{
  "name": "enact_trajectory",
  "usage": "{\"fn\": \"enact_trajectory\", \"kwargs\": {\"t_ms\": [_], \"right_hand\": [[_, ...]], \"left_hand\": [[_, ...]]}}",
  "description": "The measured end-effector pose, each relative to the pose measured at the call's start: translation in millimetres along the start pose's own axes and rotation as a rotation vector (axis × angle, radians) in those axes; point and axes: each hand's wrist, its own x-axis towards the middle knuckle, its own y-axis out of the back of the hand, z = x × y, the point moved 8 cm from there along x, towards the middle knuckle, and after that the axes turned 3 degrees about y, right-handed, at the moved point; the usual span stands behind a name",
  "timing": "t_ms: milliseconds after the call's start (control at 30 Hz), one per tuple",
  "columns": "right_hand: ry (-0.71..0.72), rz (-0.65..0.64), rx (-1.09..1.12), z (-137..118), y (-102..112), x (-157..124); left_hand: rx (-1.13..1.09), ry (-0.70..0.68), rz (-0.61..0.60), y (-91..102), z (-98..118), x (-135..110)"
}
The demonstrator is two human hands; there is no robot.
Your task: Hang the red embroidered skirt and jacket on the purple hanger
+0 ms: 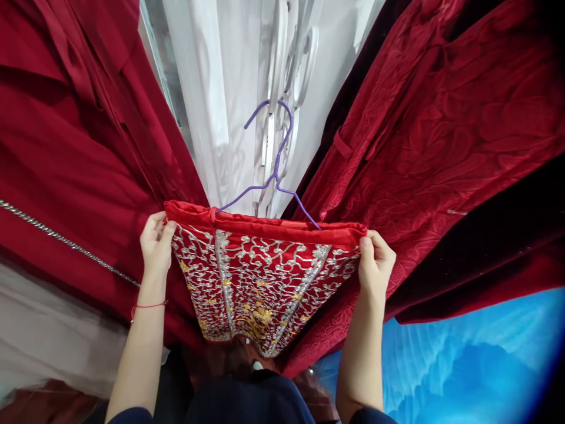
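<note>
A red garment point(269, 282) with silver embroidery and gold flowers hangs spread out in front of me. It looks like a corset-style bodice or short skirt; which one I cannot tell. My left hand point(158, 238) pinches the left end of its smooth red top band. At the other end of the band, my right hand point(375, 259) grips the corner between thumb and fingers. A purple wire hanger point(276, 174) rises from inside the band, its hook up beside a white scrollwork piece. The hanger's lower part is hidden within the cloth.
Dark red dresses point(79, 135) hang on the left, one with a silver chain-like trim. More red, patterned gowns point(477, 112) fill the right side. White ornamental metalwork point(279, 53) stands ahead, and blue fabric point(468, 359) spreads at the lower right.
</note>
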Motion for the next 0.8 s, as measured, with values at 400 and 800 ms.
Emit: {"fn": "enact_trajectory", "kwargs": {"t_ms": [400, 800], "right_hand": [[0.048, -0.083, 0.05, 8.0, 0.5, 2.4], [0.377, 0.117, -0.377, -41.2, -1.9, -0.5]], "left_hand": [[0.333, -0.26, 0.153, -15.1, 41.4, -9.6], [0.039, 0.291, -0.305, -32.9, 6.0, 7.2]]}}
